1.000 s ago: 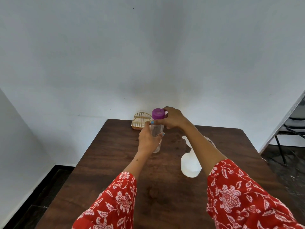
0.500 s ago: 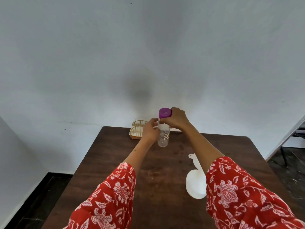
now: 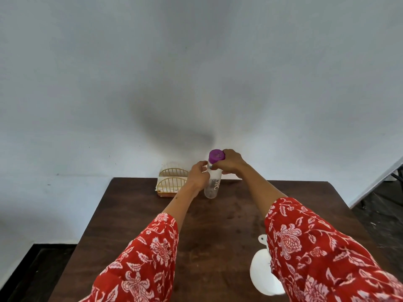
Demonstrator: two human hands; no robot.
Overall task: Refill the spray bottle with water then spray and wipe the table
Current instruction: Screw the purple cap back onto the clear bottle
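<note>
A clear plastic bottle with a purple cap is held upright above the far part of the dark wooden table. My left hand grips the bottle's body from the left. My right hand grips the purple cap from the right. A white funnel-like object lies on the table near the front right, partly hidden by my right sleeve.
A gold wire rack stands at the table's back edge against the white wall. A dark chair leg and dark floor show at the far right. The floor drops away left of the table.
The bottle has risen off the table and moved farther from me, both hands still on it. The view has tilted up, so the white object now sits lower in frame.
</note>
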